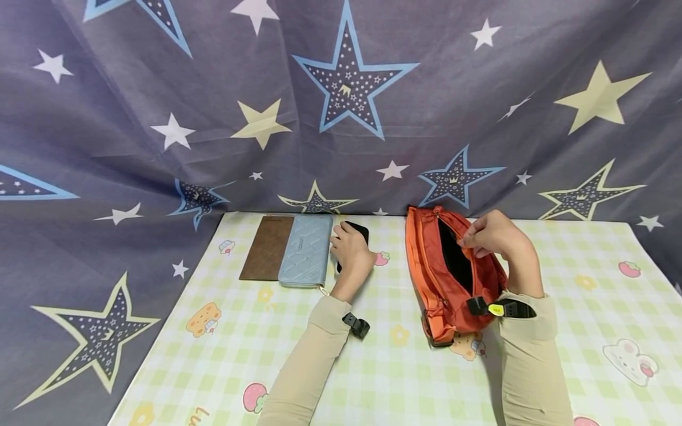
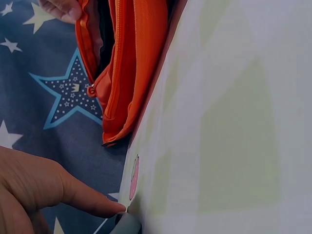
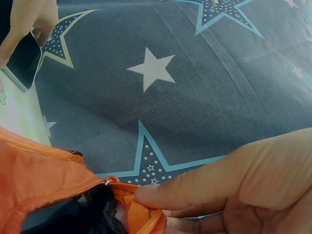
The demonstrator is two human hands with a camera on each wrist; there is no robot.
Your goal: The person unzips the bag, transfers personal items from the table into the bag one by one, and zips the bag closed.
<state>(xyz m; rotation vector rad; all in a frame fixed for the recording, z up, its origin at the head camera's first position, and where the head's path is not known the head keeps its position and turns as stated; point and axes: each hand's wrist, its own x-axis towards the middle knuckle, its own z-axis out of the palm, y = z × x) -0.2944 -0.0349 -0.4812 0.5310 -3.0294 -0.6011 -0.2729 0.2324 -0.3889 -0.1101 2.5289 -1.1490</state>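
My left hand (image 1: 353, 253) reaches over a dark smartphone (image 1: 360, 229) and grips it by its edges. In the right wrist view the phone (image 3: 25, 58) shows a dark screen and a pale rim below the fingers. My right hand (image 1: 501, 238) pinches the edge of an orange-red zippered bag (image 1: 434, 263) between thumb and fingers. The bag's zipper is undone, and the black inside (image 1: 457, 260) is visible through the gap. What lies deeper in the bag is hidden. The right wrist view shows the thumb pressing the folded orange fabric (image 3: 141, 214).
Left of the phone lies a light blue quilted wallet (image 1: 306, 248), with a brown flat case or folder (image 1: 268, 248) beside it. A checked tablecloth (image 1: 394, 367) covers the table. A star-patterned grey curtain (image 1: 213, 89) hangs behind and at the left.
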